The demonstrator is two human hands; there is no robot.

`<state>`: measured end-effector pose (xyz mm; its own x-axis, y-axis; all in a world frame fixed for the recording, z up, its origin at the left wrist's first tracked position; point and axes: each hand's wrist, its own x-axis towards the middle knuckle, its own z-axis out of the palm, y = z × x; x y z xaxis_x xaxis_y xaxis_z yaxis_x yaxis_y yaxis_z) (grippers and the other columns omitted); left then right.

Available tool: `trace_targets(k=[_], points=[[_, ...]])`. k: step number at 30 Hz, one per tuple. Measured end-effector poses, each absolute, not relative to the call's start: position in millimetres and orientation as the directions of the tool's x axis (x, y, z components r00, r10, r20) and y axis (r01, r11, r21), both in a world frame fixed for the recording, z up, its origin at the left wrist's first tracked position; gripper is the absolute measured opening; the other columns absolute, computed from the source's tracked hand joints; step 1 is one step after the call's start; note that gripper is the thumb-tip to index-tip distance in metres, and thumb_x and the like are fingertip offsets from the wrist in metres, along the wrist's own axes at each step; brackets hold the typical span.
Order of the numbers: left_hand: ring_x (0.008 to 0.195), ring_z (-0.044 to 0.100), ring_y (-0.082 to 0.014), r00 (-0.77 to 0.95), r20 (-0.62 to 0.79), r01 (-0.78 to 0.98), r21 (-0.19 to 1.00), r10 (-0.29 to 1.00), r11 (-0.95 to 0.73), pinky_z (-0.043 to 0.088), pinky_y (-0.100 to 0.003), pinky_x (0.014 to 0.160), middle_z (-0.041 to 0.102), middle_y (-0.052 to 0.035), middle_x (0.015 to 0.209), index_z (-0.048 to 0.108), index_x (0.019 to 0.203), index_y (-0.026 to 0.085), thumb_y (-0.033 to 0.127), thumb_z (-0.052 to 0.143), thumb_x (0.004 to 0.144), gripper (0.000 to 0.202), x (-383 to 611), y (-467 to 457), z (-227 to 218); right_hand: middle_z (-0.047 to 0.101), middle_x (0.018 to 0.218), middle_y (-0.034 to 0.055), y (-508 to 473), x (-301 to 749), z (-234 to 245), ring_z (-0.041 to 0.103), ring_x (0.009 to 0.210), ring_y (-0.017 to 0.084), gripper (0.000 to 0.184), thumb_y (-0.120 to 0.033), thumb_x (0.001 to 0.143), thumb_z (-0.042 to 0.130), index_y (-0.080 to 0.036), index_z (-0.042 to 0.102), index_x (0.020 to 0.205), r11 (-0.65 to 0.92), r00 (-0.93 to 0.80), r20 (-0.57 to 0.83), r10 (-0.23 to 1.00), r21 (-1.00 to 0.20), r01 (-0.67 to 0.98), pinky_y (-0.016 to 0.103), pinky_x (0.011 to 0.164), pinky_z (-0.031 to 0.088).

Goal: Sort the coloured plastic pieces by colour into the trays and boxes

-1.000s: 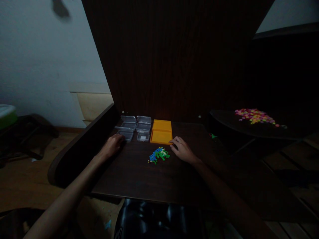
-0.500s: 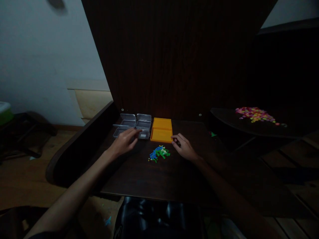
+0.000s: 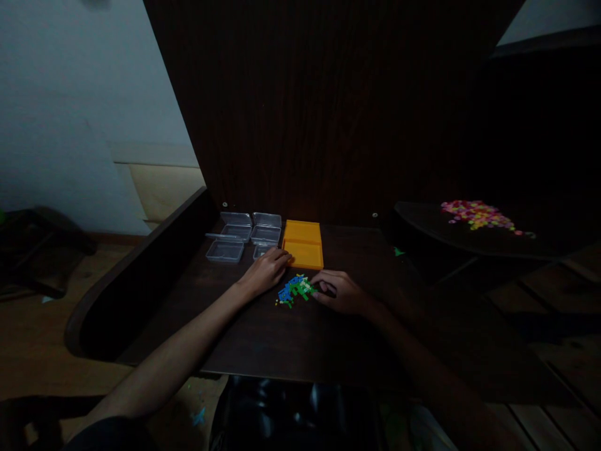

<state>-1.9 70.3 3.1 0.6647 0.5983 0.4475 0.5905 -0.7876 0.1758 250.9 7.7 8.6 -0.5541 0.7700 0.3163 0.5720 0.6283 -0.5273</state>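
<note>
A small heap of blue, green and pale bricks [image 3: 295, 290] lies on the dark wooden table [image 3: 291, 338]. My left hand [image 3: 266, 272] rests just left of the heap, its fingers stretched towards the orange tray [image 3: 303, 244], holding nothing. My right hand [image 3: 339, 290] lies palm down at the heap's right edge, fingers curled, fingertips touching the bricks. Whether it grips a brick is hidden in the dim light.
Clear plastic boxes [image 3: 245, 239] with open lids stand left of the orange tray. A tall dark panel [image 3: 328, 106] backs the table. A side shelf [image 3: 432, 225] at the right carries a pile of pink and yellow pieces [image 3: 477, 215]. A raised rail [image 3: 141, 263] edges the table's left.
My left hand has moved right from the clear boxes to the heap. My right hand has slid from the tray's corner down to the bricks. The view has shifted left.
</note>
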Motion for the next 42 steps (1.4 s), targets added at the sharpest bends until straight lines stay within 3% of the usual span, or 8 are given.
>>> trace_targets(k=[15,25,31,37,42], points=[[0.101,0.055,-0.0251,0.657,0.390,0.613,0.223,0.646,-0.758,0.053,-0.040,0.090,0.069,-0.0114,0.109,0.068,0.112,0.016,0.015,0.048,0.095,0.027,-11.7,70.1,1.2,0.058,0.071,-0.0002,8.1,250.8,9.2,0.054,0.063,0.013,0.013,-0.026,0.089,0.059,-0.019,0.070,0.093,0.642,-0.605,0.269,0.749,-0.521,0.563,0.024,0.061,0.041],[0.101,0.057,-0.0242,0.675,0.385,0.594,0.223,0.629,-0.773,0.053,-0.041,0.091,0.068,-0.0114,0.113,0.066,0.121,0.018,0.011,0.045,0.093,0.036,-12.2,65.7,2.8,0.062,0.075,0.0013,13.4,255.4,5.3,0.055,0.066,0.013,0.019,-0.028,0.094,0.055,-0.020,0.072,0.094,0.643,-0.629,0.245,0.738,-0.539,0.544,0.024,0.063,0.043],[0.102,0.057,-0.0247,0.655,0.453,0.555,0.255,0.605,-0.792,0.051,-0.041,0.093,0.067,-0.0121,0.111,0.065,0.120,0.015,0.014,0.048,0.093,0.032,-10.5,60.7,5.2,0.062,0.085,0.0048,18.4,251.6,8.1,0.058,0.074,0.015,0.019,-0.029,0.095,0.054,-0.018,0.069,0.091,0.623,-0.516,0.369,0.773,-0.595,0.508,0.026,0.066,0.046],[0.104,0.058,-0.0253,0.641,0.437,0.576,0.269,0.631,-0.772,0.049,-0.043,0.094,0.068,-0.0115,0.114,0.064,0.121,0.015,0.015,0.048,0.093,0.032,-6.5,57.0,4.8,0.064,0.079,0.0031,38.5,253.8,18.2,0.053,0.064,0.013,0.015,-0.026,0.093,0.054,-0.018,0.067,0.091,0.537,-0.315,0.441,0.841,-0.603,0.590,0.025,0.061,0.044],[0.102,0.059,-0.0249,0.653,0.424,0.562,0.285,0.628,-0.776,0.048,-0.043,0.093,0.070,-0.0099,0.108,0.067,0.114,0.017,0.017,0.048,0.094,0.027,-5.7,58.4,3.4,0.066,0.081,0.0039,61.5,251.1,18.2,0.054,0.065,0.013,0.012,-0.019,0.089,0.059,-0.017,0.071,0.086,0.547,-0.342,0.439,0.831,-0.529,0.649,0.025,0.063,0.044]])
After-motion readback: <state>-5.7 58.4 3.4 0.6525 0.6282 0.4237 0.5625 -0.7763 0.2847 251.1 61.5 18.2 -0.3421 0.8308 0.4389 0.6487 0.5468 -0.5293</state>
